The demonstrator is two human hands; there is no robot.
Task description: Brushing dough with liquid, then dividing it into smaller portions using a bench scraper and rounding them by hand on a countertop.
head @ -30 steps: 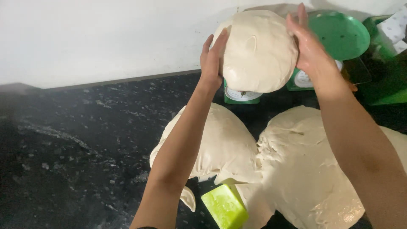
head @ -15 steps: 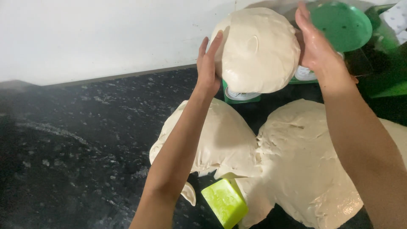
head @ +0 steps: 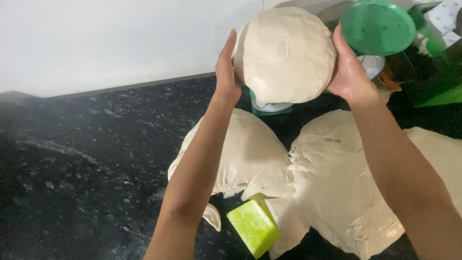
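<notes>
dough ball [head: 285, 53]: big, round, smooth, pale; being held up in the air betw. both hands, over the back edge of the counter, in front of the white wall [head: 106, 43]; a small scale is sitting right under it.
left hand [head: 227, 72]: pressing flat against the ball's left side, fingers straight & together, pointing up; thumb hidden behind dough.
right hand [head: 350, 72]: cupping the ball's right side, fingers wrapping up & behind it, palm touching dough.
scale [head: 269, 106]: green body w/ round white dial, mostly covered by the ball, standing at the back edge.
green round pan [head: 378, 26]: sitting just right of the ball, near the back right corner, atop another dial scale [head: 371, 65].
dough masses: one [head: 250, 159] lying mid-counter under the left forearm; a larger one [head: 337, 178] touching it on the right, spreading twd. the right edge.
scraper [head: 253, 227]: lime-green plastic block, lying near the front edge, touching the dough.
counter [head: 82, 163]: black speckled stone, lightly floured on the left.
</notes>
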